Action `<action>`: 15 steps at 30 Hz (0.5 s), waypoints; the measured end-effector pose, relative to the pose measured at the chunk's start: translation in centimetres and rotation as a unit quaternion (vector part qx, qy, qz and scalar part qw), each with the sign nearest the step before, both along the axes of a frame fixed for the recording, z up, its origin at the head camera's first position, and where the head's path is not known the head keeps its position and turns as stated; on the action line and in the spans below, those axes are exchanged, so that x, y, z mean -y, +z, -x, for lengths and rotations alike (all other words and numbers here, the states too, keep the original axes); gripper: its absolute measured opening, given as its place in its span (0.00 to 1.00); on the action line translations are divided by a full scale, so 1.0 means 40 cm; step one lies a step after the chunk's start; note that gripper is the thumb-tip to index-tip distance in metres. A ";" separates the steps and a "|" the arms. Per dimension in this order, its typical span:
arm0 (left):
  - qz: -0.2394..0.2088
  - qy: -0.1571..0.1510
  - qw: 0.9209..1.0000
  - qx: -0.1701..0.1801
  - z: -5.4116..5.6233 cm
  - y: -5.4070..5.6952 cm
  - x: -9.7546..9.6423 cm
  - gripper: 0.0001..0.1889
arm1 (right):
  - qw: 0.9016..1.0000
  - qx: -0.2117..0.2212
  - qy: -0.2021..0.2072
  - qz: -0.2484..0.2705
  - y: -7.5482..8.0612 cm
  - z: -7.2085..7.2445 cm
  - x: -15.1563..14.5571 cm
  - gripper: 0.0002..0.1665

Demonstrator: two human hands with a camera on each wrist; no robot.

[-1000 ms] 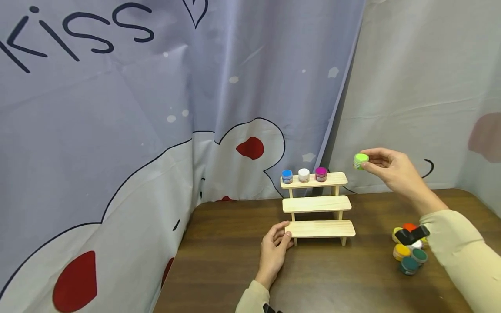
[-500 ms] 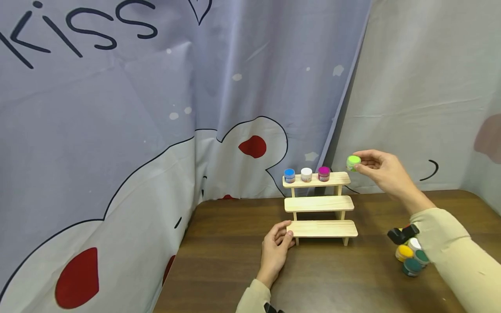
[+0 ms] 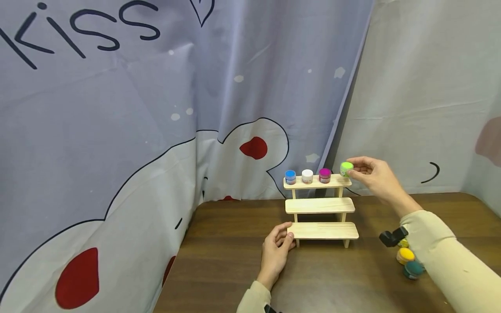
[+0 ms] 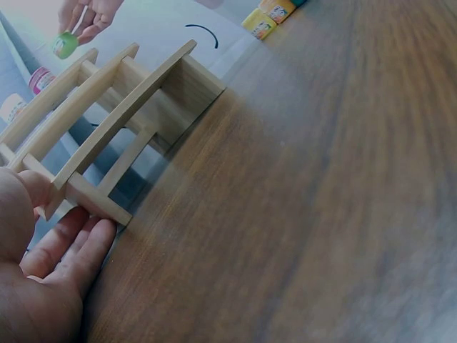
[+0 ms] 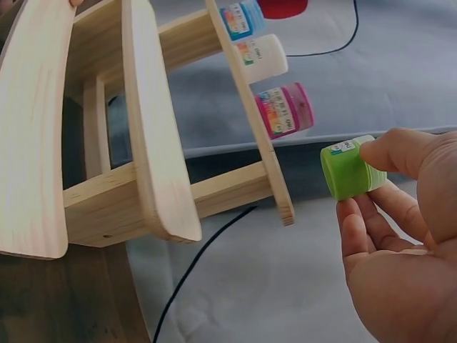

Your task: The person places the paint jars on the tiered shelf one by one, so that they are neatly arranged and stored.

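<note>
A three-tier wooden display stand (image 3: 321, 206) stands on the table. My left hand (image 3: 274, 254) grips the left end of its lowest tier, thumb on top and fingers beneath, as the left wrist view shows. My right hand (image 3: 377, 176) pinches a small light-green paint jar (image 3: 346, 168) between thumb and fingers at the right end of the top tier. A gap separates the green jar (image 5: 348, 170) from the tier in the right wrist view. Blue (image 3: 290, 176), white (image 3: 307, 176) and magenta (image 3: 324, 175) paint jars sit in a row on that tier.
Right of the stand, more paint jars sit on the brown table (image 3: 219, 261), among them a yellow jar (image 3: 405, 255) and a dark teal jar (image 3: 413, 269). My right sleeve (image 3: 442, 248) hides part of this group. A printed curtain (image 3: 156, 108) hangs behind the table.
My right hand has carried the green jar leftward and slightly down to the right end of the top tier. The left hand keeps its grip on the stand.
</note>
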State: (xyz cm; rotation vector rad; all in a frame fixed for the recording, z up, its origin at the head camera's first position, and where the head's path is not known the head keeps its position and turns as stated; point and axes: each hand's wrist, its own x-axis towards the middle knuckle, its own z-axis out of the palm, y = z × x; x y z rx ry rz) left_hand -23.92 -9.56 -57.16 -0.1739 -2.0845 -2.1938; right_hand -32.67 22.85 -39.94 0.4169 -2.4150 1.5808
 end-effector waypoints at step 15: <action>0.001 0.000 1.000 0.002 0.001 0.000 0.000 0.16 | 1.000 0.005 -0.009 -0.019 -0.046 0.004 0.020 0.26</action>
